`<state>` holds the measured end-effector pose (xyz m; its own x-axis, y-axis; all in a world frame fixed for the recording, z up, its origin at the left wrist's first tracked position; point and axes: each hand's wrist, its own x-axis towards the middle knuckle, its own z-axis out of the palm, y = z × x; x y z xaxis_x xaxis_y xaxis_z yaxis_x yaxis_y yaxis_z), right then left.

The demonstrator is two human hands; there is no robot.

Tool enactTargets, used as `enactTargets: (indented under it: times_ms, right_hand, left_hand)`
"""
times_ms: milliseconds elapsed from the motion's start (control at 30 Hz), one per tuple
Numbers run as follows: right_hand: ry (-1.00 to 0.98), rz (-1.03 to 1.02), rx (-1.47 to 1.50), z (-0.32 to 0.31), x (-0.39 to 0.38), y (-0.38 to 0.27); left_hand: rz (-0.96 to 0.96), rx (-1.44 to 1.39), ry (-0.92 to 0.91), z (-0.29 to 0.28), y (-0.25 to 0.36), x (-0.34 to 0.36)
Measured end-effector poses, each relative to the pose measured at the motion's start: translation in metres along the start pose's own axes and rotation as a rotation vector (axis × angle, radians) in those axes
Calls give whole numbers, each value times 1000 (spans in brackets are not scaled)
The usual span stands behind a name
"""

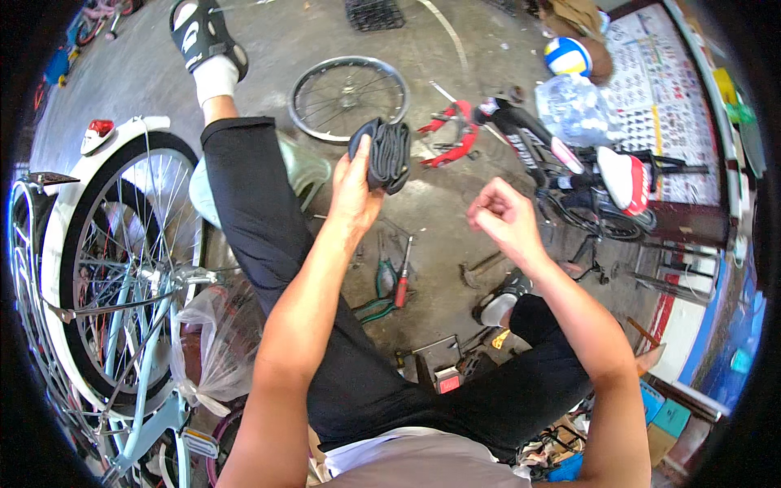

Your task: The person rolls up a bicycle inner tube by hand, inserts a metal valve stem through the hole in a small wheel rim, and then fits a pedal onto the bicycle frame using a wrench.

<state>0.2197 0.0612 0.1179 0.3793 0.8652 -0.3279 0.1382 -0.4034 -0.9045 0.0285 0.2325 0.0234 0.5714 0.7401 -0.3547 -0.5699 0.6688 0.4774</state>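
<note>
left grip is closed on a folded black tube, thumb running up its left side and the other fingers mostly hidden beneath, presumably so that the loops stay bundled instead of springing apart. the tube is held up in front of the body, clear of the floor, probably to have it in plain sight and within easy reach of both hands. right grip hangs well apart from it on the other side, fingers curled into a loose fist; nothing shows in it, though the inside of the palm is partly turned away, and that relaxed curl suggests one hand is enough for so light a bundle. beyond the tube, a bare wheel lies flat on the floor, a position in which it cannot roll off. left leg is stretched out and right leg is bent, which leaves a pocket of floor between them; there a red-handled screwdriver and green-handled pliers lie side by side, with a hammer to their right, all likely set there to be picked up without standing. at the left, a pale blue bicycle stands close beside the person.
</note>
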Motion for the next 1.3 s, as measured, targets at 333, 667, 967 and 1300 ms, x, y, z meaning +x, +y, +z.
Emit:
enactTargets:
  times_ms: [333, 667, 967, 1300]
  right_hand:
    - [201, -16, 274, -37, -116, -30]
    - [87, -50, -63, -20, -107, -17]
    - [150, -73, -104, -11, -75, -13]
    - [86, 12, -10, 1, -65, -19]
  left_hand:
    - [-156, -12, -59, 36, -29, -56]
    - [-291, 59, -140, 43, -56, -73]
    - [-411, 43, -132, 37, -66, -63]
    - [-452, -11, -147, 36, -69, -66]
